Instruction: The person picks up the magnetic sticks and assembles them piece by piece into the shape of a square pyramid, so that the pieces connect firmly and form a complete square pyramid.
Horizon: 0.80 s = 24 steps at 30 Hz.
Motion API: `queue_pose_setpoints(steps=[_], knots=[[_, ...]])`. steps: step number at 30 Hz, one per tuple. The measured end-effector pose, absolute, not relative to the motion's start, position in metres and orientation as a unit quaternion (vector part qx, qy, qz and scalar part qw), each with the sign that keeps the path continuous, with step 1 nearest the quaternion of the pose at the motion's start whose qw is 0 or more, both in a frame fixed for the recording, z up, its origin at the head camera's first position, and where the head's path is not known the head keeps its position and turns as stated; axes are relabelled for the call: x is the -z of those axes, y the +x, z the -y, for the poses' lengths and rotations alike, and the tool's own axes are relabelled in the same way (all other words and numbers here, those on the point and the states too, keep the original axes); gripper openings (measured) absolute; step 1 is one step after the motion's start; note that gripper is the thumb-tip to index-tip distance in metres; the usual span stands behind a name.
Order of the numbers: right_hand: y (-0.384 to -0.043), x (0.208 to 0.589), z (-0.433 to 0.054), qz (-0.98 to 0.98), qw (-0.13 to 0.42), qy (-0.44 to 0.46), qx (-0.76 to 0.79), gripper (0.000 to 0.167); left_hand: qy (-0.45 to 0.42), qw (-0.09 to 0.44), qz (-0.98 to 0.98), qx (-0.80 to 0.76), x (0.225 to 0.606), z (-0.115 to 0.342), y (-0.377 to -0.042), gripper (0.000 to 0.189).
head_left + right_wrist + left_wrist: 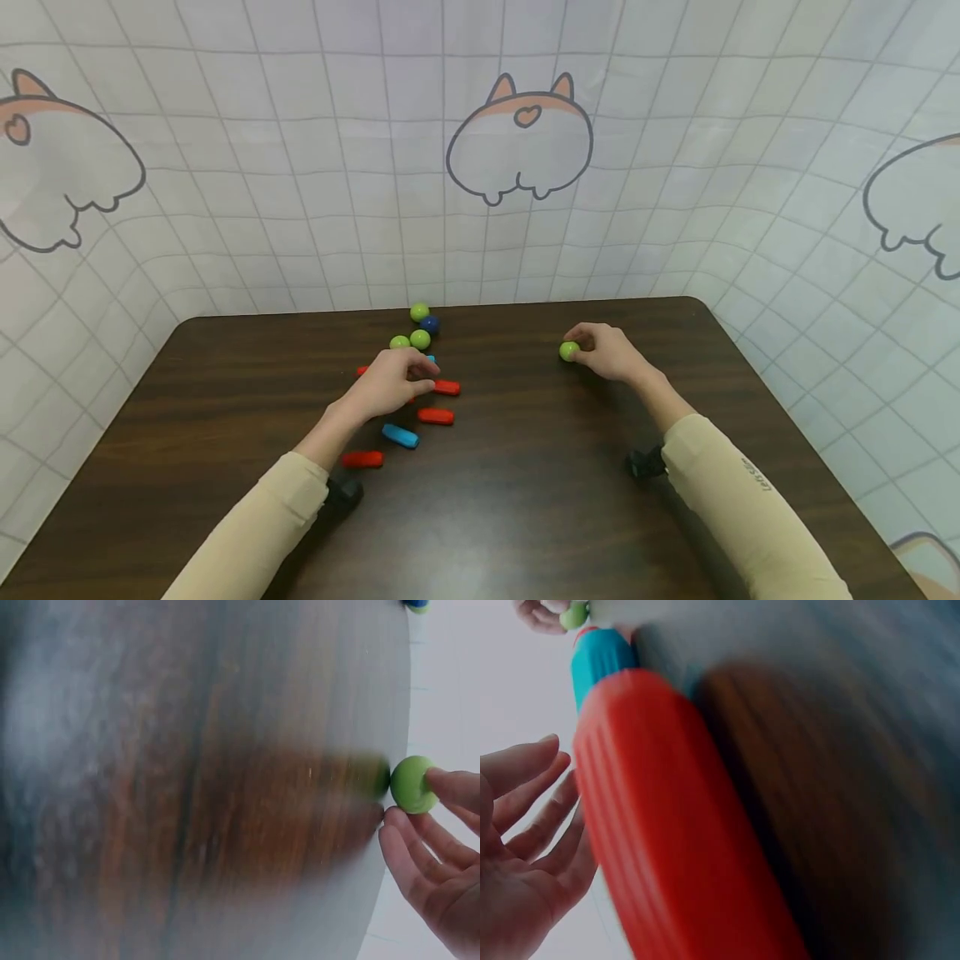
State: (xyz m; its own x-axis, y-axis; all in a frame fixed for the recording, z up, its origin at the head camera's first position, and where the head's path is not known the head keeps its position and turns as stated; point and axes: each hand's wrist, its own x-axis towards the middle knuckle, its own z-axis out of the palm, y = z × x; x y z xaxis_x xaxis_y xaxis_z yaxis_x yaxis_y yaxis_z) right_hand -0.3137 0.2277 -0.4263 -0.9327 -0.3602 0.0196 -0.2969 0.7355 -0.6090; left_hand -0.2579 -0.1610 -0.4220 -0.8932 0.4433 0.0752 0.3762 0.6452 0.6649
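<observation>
In the head view, my right hand (609, 353) pinches a small green ball (569, 351) between thumb and fingers, low over the right part of the table. The right wrist view shows the same green ball (412, 784) at the fingertips. My left hand (392, 382) is spread loosely above a cluster of short red and blue cylinders, with nothing between its fingers. Close to its thumb lies a red cylinder (447, 387). A large ridged red cylinder (660, 817) fills the left wrist view, with a blue one (604, 656) behind it. The left hand hides part of the cluster.
Beyond the left hand sit several green balls (420, 339) and a dark blue ball (430, 325), near the table's far edge. Nearer lie red cylinders (362, 459) and a blue cylinder (401, 436). A white tiled-pattern curtain (360, 167) surrounds the dark wooden table (525, 500).
</observation>
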Motion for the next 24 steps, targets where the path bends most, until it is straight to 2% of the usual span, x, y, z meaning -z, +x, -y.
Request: queue_pose_setpoints(steps=[9, 24], knots=[[-0.310, 0.429, -0.213, -0.921, 0.060, -0.182, 0.338, 0.026, 0.255, 0.040, -0.921, -0.291, 0.427, 0.143, -0.263, 0.021], [-0.310, 0.429, -0.206, -0.915, 0.086, -0.181, 0.351, 0.028, 0.276, 0.089, -0.929, -0.232, 0.422, 0.134, -0.273, 0.025]])
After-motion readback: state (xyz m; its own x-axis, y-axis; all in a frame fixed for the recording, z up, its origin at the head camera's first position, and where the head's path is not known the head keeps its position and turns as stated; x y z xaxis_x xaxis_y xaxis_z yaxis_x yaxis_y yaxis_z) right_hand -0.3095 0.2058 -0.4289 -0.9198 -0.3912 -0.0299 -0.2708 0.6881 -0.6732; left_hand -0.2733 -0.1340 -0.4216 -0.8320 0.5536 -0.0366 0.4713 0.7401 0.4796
